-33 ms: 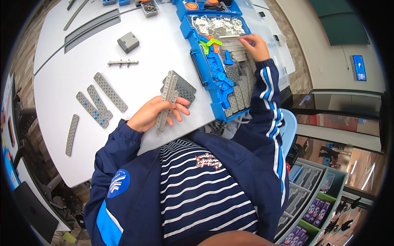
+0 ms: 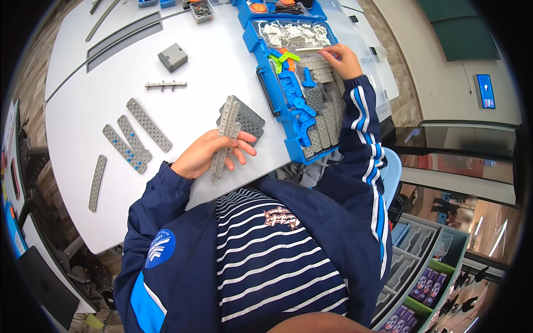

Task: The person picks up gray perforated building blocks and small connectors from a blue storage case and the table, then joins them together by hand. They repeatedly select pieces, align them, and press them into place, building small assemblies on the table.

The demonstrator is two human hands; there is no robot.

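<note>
My left hand (image 2: 206, 156) holds a bundle of long grey perforated strips (image 2: 226, 130) against the white table (image 2: 111, 94). Their far ends lie over a dark grey perforated plate (image 2: 252, 118). My right hand (image 2: 342, 60) reaches into the open blue parts case (image 2: 265, 91). Its fingertips pinch a thin pale grey strip (image 2: 309, 49) over the compartments. The case holds grey strips, blue, green and orange pieces, and white parts under a clear lid.
Loose grey strips lie on the table to the left (image 2: 147, 117) (image 2: 123, 147) (image 2: 97, 183). A grey block (image 2: 172, 56) and a thin grey bar (image 2: 165, 85) sit farther back. More parts trays stand at the far edge. Shelving (image 2: 422, 266) is at the lower right.
</note>
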